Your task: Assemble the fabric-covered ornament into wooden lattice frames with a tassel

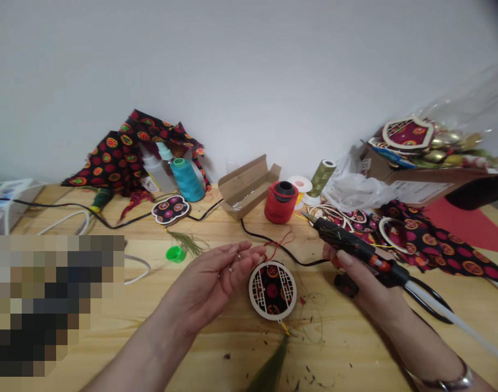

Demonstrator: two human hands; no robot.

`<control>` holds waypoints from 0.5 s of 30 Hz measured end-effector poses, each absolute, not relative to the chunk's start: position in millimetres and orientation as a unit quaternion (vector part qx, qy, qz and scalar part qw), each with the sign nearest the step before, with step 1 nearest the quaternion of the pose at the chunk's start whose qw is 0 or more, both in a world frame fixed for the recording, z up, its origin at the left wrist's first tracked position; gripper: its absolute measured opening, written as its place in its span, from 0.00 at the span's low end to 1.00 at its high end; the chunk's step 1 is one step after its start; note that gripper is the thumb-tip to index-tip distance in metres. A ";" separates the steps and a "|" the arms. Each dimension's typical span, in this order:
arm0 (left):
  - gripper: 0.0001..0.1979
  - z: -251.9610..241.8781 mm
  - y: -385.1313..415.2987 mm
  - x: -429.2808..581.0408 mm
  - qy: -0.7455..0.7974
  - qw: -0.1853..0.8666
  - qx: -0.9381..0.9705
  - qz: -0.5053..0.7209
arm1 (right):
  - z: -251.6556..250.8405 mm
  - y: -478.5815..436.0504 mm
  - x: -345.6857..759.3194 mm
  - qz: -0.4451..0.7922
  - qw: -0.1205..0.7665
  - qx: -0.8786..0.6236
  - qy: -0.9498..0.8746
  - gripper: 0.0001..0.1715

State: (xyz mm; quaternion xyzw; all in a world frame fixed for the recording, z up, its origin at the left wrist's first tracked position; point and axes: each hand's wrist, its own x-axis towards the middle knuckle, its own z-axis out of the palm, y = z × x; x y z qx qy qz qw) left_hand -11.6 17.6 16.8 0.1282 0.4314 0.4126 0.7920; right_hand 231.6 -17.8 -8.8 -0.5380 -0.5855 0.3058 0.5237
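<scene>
My right hand (355,277) grips a black glue gun (351,245), its tip pointing up and to the left, a white glue stick coming out of its back. Palm up, my left hand (216,277) has its fingers loosely extended, with small pearl-like beads (231,270) on them. Between my hands a round ornament (272,290) with a pale lattice frame and dark patterned fabric lies on the wooden table (208,354). A red cord loop (279,245) is at its top, and a green tassel (269,367) hangs from its bottom.
Behind are a small cardboard box (249,188), red thread (280,202), blue thread (187,179) and a second ornament (170,210). A green cap (175,253) sits at the left. Patterned fabric (457,247) and a filled carton (408,182) occupy the right. Black cable crosses the table.
</scene>
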 end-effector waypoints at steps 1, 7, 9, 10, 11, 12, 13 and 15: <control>0.14 17.1 17.4 -12.0 0.438 0.790 0.135 0.407 | -8.6 -18.1 231.3 0.316 0.530 -0.539 -0.574 0.14; 0.11 9.2 15.3 -16.9 0.424 0.807 0.144 0.386 | -7.1 -18.6 229.7 0.325 0.529 -0.543 -0.566 0.14; 0.10 5.8 14.9 -17.8 0.416 0.810 0.140 0.389 | -6.9 -18.2 231.1 0.325 0.521 -0.540 -0.576 0.14; 0.09 4.6 14.8 -17.9 0.412 0.811 0.141 0.390 | -7.0 -18.0 232.3 0.327 0.513 -0.538 -0.583 0.14; 0.08 3.6 14.6 -17.8 0.406 0.813 0.145 0.391 | -7.1 -17.9 233.6 0.328 0.505 -0.539 -0.589 0.13; 0.07 3.0 14.5 -17.4 0.397 0.816 0.152 0.391 | -7.2 -17.7 234.8 0.329 0.498 -0.540 -0.594 0.13; 0.06 2.8 14.3 -16.9 0.387 0.819 0.159 0.392 | -7.1 -17.6 235.8 0.329 0.494 -0.540 -0.597 0.12; 0.07 3.0 14.0 -15.5 0.368 0.824 0.177 0.394 | -6.6 -17.4 236.9 0.325 0.492 -0.538 -0.603 0.12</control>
